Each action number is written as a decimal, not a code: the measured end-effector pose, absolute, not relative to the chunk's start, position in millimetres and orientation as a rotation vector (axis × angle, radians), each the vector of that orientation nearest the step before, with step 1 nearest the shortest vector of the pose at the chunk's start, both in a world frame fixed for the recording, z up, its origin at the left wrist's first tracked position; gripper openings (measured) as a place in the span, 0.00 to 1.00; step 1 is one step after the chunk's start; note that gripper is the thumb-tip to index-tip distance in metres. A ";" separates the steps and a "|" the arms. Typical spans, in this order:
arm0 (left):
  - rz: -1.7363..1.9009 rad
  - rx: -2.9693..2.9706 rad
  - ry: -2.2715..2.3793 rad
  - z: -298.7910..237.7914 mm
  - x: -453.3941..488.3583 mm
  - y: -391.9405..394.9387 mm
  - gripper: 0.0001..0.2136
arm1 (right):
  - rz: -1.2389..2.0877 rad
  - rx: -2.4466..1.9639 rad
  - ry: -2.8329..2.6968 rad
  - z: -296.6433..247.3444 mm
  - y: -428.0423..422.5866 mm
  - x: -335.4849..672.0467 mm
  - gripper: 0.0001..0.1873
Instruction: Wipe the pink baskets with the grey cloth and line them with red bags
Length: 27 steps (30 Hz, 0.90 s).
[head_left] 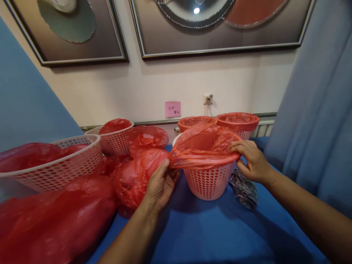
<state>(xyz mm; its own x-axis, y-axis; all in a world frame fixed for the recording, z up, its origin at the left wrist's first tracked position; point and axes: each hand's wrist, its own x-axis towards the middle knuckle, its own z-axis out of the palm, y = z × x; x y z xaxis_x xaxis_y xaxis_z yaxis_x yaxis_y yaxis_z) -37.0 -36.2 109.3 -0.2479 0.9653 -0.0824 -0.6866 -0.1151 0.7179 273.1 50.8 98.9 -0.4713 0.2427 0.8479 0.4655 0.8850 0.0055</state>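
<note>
Stretching a red bag (pixel 203 146) across the mouth of a pink basket (pixel 209 179): that is the step as read from this frame.

Lower left: a heap of loose red bags (pixel 55 216) lies on the blue worktop (pixel 209 227). Above the heap, a large white basket (pixel 68 154) has red plastic in it. A second white basket (pixel 115 141), also lined red, stands just behind.

Centre: the left hand (pixel 161 185) is at the left of the pink basket. Its fingers are closed on the gathered end of the red bag, just outside the rim. The film runs taut from that grip to the right. Inside the basket the bag billows up and is not seated.

Right of centre: the right hand (pixel 253 161) is at the right rim. Its fingers are laid over the bag edge with the thumb below, clamping the plastic against the rim.

Judgement: the right side looks hooked over. The left side is bunched and not yet over the rim. Seating it calls for opening that gathered end and drawing it down outside the rim while the right hold is kept.

Behind, two red baskets (pixel 238 123) stand by the wall under a pink note (pixel 172 109). A dark crumpled item (pixel 244 190) lies beside the pink basket, below the right hand.
</note>
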 end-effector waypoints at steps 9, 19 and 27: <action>1.638 0.574 0.739 102.0 -26.9 -33.2 0.04 | -0.681 -0.450 -1.842 76.7 3.3 216.6 0.22; 1.720 0.683 0.955 84.3 -37.3 -18.0 0.08 | -0.616 -0.522 -1.960 48.6 -11.4 225.5 0.08; 1.856 0.949 1.083 95.5 -28.3 5.8 0.16 | -0.510 -0.504 -1.961 98.7 -34.5 187.7 0.18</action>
